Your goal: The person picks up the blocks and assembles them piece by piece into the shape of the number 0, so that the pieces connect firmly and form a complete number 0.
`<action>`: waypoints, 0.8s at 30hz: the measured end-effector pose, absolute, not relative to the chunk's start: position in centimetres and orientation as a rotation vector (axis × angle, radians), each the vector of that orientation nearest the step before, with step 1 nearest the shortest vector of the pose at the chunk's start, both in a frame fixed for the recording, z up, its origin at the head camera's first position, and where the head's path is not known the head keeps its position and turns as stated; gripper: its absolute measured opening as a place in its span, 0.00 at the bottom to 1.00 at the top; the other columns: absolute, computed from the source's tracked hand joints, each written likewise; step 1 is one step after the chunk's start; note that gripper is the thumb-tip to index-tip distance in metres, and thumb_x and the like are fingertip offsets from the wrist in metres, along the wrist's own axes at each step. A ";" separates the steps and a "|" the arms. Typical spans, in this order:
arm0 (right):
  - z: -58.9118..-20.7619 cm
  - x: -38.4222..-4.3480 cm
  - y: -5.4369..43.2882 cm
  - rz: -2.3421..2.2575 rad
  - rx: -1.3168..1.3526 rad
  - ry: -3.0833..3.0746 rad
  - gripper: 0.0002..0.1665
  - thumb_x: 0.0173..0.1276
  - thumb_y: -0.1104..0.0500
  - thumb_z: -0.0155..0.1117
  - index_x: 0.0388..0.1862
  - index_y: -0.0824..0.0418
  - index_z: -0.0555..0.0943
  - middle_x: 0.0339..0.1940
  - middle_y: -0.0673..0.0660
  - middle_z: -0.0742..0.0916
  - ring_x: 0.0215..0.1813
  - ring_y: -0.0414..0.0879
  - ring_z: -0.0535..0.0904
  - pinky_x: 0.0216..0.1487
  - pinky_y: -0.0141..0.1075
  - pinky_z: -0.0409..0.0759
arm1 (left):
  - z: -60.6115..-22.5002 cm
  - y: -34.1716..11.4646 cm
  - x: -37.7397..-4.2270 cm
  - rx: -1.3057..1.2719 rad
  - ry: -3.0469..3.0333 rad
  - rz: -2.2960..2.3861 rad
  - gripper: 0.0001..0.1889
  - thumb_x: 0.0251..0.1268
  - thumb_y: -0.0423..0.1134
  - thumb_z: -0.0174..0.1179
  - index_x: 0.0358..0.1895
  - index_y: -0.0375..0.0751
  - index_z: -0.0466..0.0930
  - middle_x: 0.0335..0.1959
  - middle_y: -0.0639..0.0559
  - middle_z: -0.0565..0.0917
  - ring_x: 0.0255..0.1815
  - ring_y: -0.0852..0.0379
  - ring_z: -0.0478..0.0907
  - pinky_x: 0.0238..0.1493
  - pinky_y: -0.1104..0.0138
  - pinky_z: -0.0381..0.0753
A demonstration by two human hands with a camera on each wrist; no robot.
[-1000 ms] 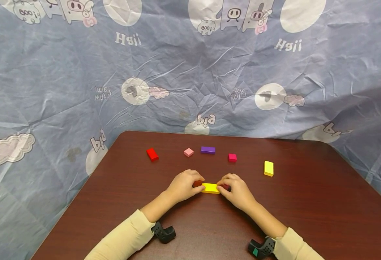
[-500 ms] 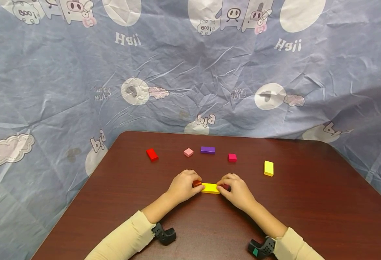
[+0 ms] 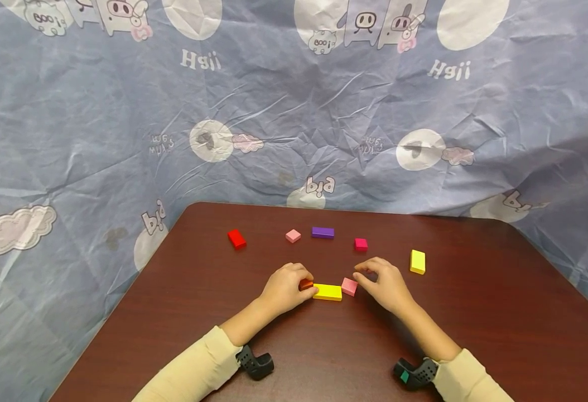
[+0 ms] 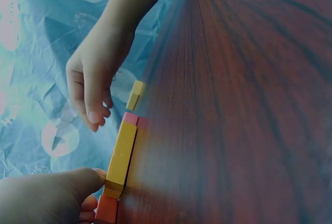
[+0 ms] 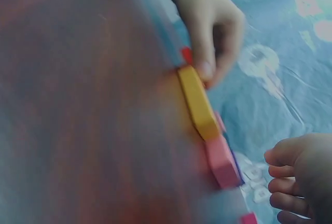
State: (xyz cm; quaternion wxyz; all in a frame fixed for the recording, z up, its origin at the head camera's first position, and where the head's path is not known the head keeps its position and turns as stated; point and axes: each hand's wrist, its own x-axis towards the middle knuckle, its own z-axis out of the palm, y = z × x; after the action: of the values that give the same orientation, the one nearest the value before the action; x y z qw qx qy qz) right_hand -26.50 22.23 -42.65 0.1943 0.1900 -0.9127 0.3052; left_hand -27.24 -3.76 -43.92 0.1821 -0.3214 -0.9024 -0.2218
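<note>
A long yellow block (image 3: 327, 292) lies on the table with an orange block (image 4: 106, 210) at its left end and a pink block (image 3: 349, 286) at its right end, forming a row. My left hand (image 3: 286, 287) is curled around the orange block, which is partly hidden between thumb and fingers. Its thumb tip overlaps the left end of the yellow block. Just right of the pink block, my right hand (image 3: 386, 286) has its fingers spread apart, holding nothing. The right wrist view also shows a gap between this hand and the pink block.
Farther back lie a red block (image 3: 236, 239), a small light-pink block (image 3: 293, 236), a purple block (image 3: 322, 233) and a magenta block (image 3: 361, 244). A second yellow block (image 3: 417, 262) lies to the right. Behind the table (image 3: 475, 324) hangs a printed cloth (image 3: 274, 111).
My right hand has let go of the pink block and moved to the right, leaving that block in plain sight. The left hand stays at the row's left end.
</note>
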 end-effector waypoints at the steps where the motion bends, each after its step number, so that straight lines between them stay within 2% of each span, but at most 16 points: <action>1: -42.5 -26.7 22.7 0.861 0.507 -2.557 0.09 0.60 0.62 0.72 0.39 0.64 0.87 0.38 0.53 0.86 0.41 0.51 0.81 0.45 0.49 0.81 | -43.9 -3.7 -27.2 -0.908 -2.548 -0.625 0.12 0.57 0.47 0.70 0.37 0.43 0.87 0.33 0.56 0.83 0.34 0.58 0.74 0.36 0.70 0.76; 8: -41.7 -27.8 26.2 0.862 0.370 -2.525 0.11 0.61 0.62 0.71 0.41 0.67 0.86 0.39 0.60 0.86 0.41 0.56 0.81 0.44 0.51 0.79 | -44.0 -3.7 -27.3 -0.912 -2.547 -0.627 0.11 0.57 0.47 0.70 0.37 0.43 0.87 0.33 0.56 0.82 0.33 0.59 0.74 0.35 0.70 0.75; 14: -41.1 -28.5 29.7 0.808 0.263 -2.519 0.13 0.63 0.60 0.69 0.43 0.67 0.85 0.41 0.63 0.85 0.37 0.55 0.79 0.36 0.43 0.75 | -44.1 -3.6 -27.3 -0.913 -2.549 -0.635 0.11 0.56 0.46 0.71 0.37 0.43 0.87 0.33 0.56 0.82 0.33 0.59 0.74 0.35 0.70 0.76; 17: -41.0 -29.0 31.7 0.776 0.244 -2.554 0.16 0.64 0.58 0.68 0.46 0.69 0.84 0.43 0.66 0.84 0.38 0.57 0.79 0.36 0.44 0.73 | -44.1 -3.5 -27.3 -0.917 -2.552 -0.642 0.12 0.57 0.47 0.71 0.37 0.43 0.87 0.33 0.56 0.83 0.33 0.59 0.74 0.35 0.71 0.75; 20: -41.0 -29.7 33.6 0.766 0.254 -2.620 0.21 0.64 0.56 0.69 0.49 0.70 0.82 0.48 0.69 0.83 0.46 0.63 0.78 0.43 0.52 0.74 | -44.0 -3.6 -27.3 -0.915 -2.548 -0.641 0.12 0.57 0.47 0.71 0.37 0.43 0.87 0.33 0.56 0.82 0.33 0.59 0.74 0.34 0.71 0.75; 24: -41.3 -30.9 35.8 0.791 0.275 -2.767 0.30 0.64 0.51 0.69 0.58 0.71 0.77 0.58 0.74 0.76 0.60 0.70 0.70 0.55 0.63 0.67 | -44.0 -3.7 -27.3 -0.912 -2.536 -0.636 0.11 0.56 0.47 0.71 0.36 0.44 0.87 0.32 0.56 0.82 0.33 0.59 0.73 0.34 0.71 0.75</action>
State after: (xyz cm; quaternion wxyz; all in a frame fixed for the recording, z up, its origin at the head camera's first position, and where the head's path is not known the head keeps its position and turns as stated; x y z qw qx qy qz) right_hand -30.88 35.84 -41.32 0.1250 0.0942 -0.9496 0.2715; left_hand -27.27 -3.66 -43.98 0.1850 -0.3236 -0.9001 -0.2256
